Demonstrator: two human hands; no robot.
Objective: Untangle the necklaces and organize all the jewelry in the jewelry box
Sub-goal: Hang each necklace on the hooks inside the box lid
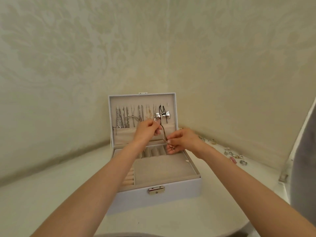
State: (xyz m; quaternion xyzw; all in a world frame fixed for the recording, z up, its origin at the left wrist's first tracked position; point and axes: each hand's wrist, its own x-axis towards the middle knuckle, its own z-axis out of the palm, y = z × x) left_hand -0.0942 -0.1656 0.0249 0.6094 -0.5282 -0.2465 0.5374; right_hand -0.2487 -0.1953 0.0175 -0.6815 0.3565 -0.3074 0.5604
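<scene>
On the pale counter [51, 194], against a patterned wall, a white jewelry box [136, 199] stands open, its silver latch [156, 190] facing the person. Its lid [142, 100] is upright, and a row of hung necklaces [123, 117] runs across the lining from the left, their ends dropping into a pocket below. The left hand [147, 130] is raised in front of the lid, fingers curled, pinching the upper end of a thin dark chain [163, 132]. The chain slants down over the box's rear slots to the right hand [181, 140], which pinches its lower end at the fingertips; a small charm dangles beneath. Well to the right of the box, loose jewelry [233, 155] lies scattered on the counter, with a silver ring [243, 162] at the near end.
</scene>
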